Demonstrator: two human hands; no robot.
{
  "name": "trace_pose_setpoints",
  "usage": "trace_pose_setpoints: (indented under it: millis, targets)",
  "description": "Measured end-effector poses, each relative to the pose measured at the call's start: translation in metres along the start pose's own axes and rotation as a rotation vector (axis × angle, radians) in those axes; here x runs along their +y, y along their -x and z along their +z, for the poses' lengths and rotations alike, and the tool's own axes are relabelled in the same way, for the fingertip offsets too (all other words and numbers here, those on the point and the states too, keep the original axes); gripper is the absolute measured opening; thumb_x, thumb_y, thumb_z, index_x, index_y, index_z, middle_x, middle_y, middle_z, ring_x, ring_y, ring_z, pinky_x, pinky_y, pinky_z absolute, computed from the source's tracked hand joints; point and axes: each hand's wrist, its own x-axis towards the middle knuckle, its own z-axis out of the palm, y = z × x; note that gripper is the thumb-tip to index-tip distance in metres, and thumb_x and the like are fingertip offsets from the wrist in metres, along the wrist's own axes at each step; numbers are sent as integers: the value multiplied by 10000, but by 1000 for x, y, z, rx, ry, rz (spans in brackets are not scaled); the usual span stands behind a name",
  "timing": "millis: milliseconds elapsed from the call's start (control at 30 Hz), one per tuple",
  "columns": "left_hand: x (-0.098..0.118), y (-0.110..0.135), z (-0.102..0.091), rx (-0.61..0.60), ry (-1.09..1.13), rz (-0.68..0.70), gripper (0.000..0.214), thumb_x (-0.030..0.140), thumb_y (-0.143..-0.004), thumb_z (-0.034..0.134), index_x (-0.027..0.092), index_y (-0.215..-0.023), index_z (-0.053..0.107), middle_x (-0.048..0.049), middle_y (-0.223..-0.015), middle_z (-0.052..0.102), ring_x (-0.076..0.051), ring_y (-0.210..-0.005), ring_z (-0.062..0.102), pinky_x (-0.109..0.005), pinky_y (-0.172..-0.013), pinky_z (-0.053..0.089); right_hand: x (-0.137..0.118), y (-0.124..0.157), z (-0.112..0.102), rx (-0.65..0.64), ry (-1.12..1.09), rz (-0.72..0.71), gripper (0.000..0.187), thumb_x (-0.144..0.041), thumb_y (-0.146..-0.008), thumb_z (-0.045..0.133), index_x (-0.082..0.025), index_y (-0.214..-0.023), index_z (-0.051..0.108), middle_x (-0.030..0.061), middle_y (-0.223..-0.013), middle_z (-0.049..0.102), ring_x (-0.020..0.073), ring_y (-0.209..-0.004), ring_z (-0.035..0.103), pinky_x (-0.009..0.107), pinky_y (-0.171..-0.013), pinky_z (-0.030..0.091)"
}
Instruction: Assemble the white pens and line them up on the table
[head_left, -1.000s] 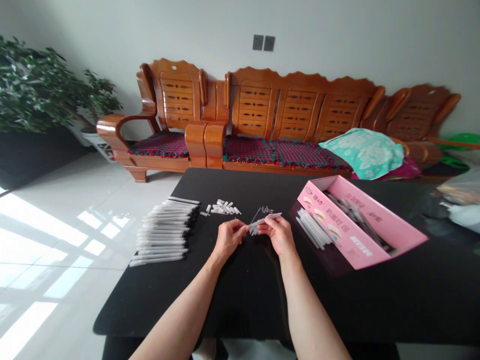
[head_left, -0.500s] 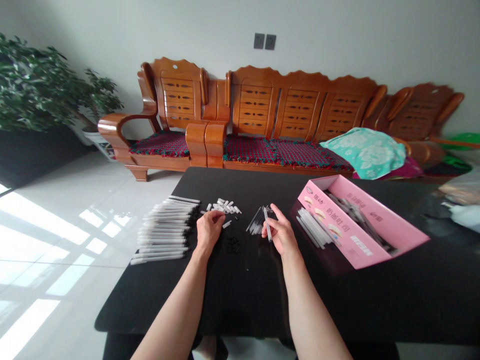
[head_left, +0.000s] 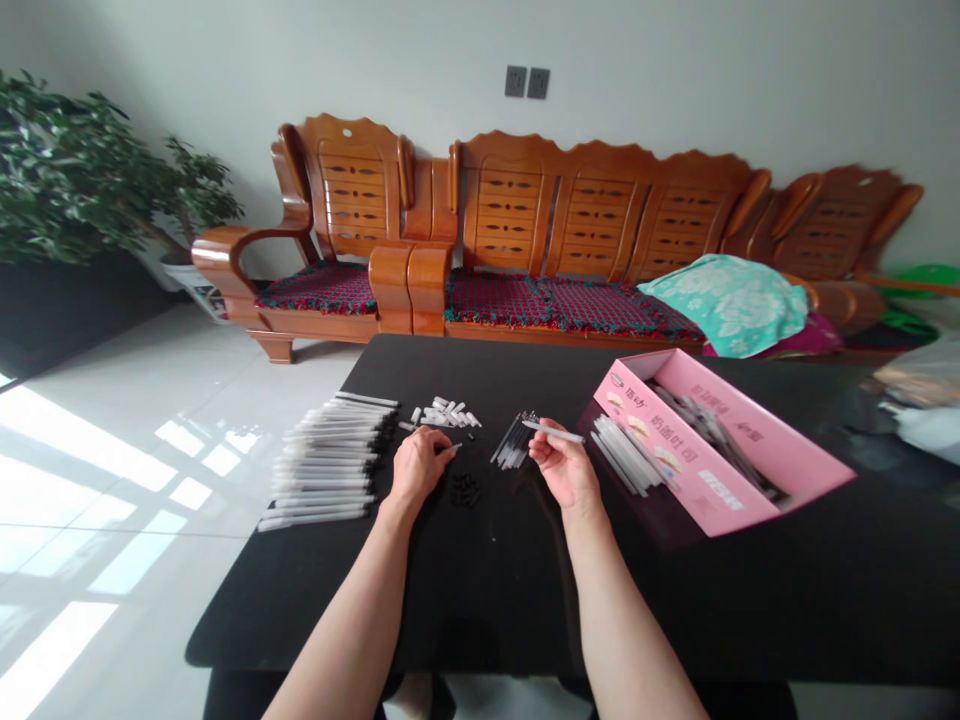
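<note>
My right hand (head_left: pixel 564 468) is closed on a white pen barrel (head_left: pixel 555 432), held level with its far end pointing right. My left hand (head_left: pixel 417 464) rests on the black table (head_left: pixel 487 590), its fingertips pinching a small pale cap (head_left: pixel 452 449). Just beyond the left hand lies a scatter of white caps (head_left: pixel 444 414). Small black pieces (head_left: pixel 465 490) sit on the table between my hands. A bundle of thin refills (head_left: pixel 514 439) lies to the left of my right hand's fingers.
A row of finished white pens (head_left: pixel 330 460) lies at the table's left edge. A pink cardboard box (head_left: pixel 720 450) holding more parts stands at the right, with white barrels (head_left: pixel 626 455) beside it. Wooden sofas (head_left: pixel 570 240) and a potted plant (head_left: pixel 82 170) stand behind.
My hands came apart from the middle. The left one went left to the caps and took one. The right one turned its barrel from upright to level.
</note>
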Motion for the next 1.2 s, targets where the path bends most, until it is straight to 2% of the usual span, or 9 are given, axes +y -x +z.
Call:
trace_pose_setpoints:
  millis: [67, 133, 267, 367, 500, 700, 1200]
  targets:
    - [2, 0, -1, 34, 63, -9, 57, 278, -763, 710, 228, -766, 735, -43, -852, 705, -194, -767, 648, -253, -671, 438, 0, 0, 1, -11, 8, -1, 201, -232, -740, 755, -181, -932, 724, 10, -718, 749, 149, -623, 720, 243, -576, 605]
    - [5, -1, -1, 38, 224, -37, 107, 315, -797, 676, 219, -794, 725, -40, -791, 707, -190, -740, 658, -252, -667, 463, 1, -1, 2, -8, 25, -13, 199, -300, -757, 758, -168, -902, 725, 4, -655, 724, 141, -536, 684, 232, -488, 577]
    - [15, 1, 5, -88, 735, -96, 276, 444, -829, 632, 175, -877, 669, -32, -692, 672, -182, -637, 661, -240, -546, 493, 3, 1, 7, 16, 86, -55, 207, -328, -780, 738, -129, -835, 734, -10, -535, 651, 105, -402, 579, 196, -356, 476]
    - [24, 5, 11, -189, 931, -59, 334, 468, -818, 648, 144, -896, 646, -28, -679, 645, -163, -607, 642, -229, -517, 496, 4, 3, 10, 6, 149, -55, 188, -308, -776, 741, -128, -827, 722, 4, -549, 665, 118, -421, 599, 201, -365, 485]
    - [35, 10, 14, -260, 913, -12, 341, 454, -830, 645, 123, -909, 663, -16, -639, 620, -129, -568, 600, -210, -527, 488, 6, 5, 14, 8, 215, -29, 191, -302, -758, 758, -142, -837, 690, 23, -598, 705, 152, -444, 638, 230, -364, 511]
    - [43, 14, 12, -272, 824, 24, 342, 453, -849, 619, 124, -925, 677, -15, -628, 628, -119, -550, 587, -199, -525, 477, 8, 5, 16, 2, 278, -13, 216, -319, -754, 760, -138, -836, 674, 25, -588, 704, 152, -436, 639, 220, -362, 506]
    - [46, 17, 17, -293, 755, 71, 346, 406, -858, 610, 127, -1025, 729, -36, -674, 664, -131, -563, 613, -207, -530, 486, 9, 6, 17, -24, 345, 27, 261, -354, -737, 765, -130, -825, 665, 28, -585, 700, 145, -422, 633, 207, -356, 493]
